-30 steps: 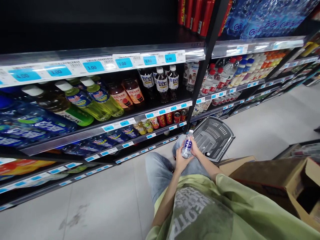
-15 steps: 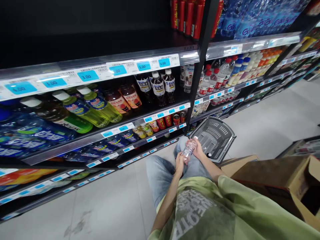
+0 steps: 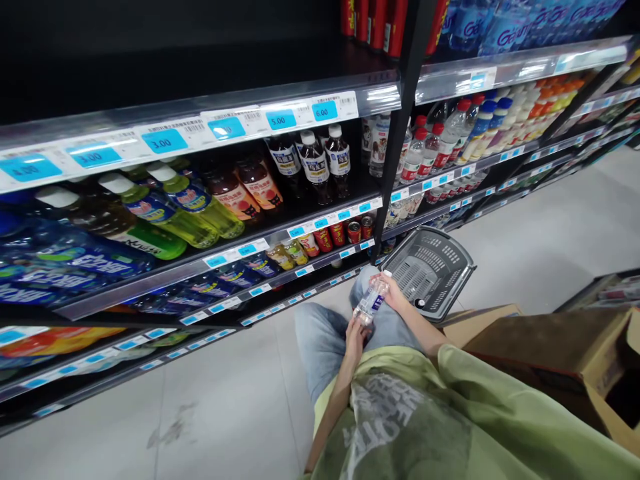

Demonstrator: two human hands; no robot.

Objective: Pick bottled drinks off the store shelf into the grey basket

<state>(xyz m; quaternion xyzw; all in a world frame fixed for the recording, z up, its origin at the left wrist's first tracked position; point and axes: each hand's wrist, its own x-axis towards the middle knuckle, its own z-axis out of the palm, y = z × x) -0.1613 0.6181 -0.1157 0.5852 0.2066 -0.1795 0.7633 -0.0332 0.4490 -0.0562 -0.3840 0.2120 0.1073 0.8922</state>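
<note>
Plainly, the water bottle [image 3: 371, 304] is a slim cylinder of thin, clear plastic, glossy in the light, with a white cap [image 3: 387, 273] and a purple-blue label [image 3: 377, 300] around its middle. It tilts above the lap, cap end pointing away from the body. The right grip [image 3: 393, 293] is curled around its upper part, just below the cap; the left grip [image 3: 355, 335] clasps the base, so the bottle sits between the two, touching both.

Underneath, the jeans [image 3: 320, 337] are faded blue denim, and the T-shirt [image 3: 430, 407] is soft green cloth, loosely creased, with pale lettering. Just beyond the right grip stands a grey shopping basket [image 3: 436, 293] of stiff moulded plastic, pierced with rows of slots. Matte brown cardboard boxes [image 3: 530, 340] lie nearby on the right. Black shelving [image 3: 400, 127] with shiny price strips carries dark, white-capped tea bottles [image 3: 316, 163] and slender red cans [image 3: 375, 23]. The floor [image 3: 230, 400] is smooth, pale tile.
</note>
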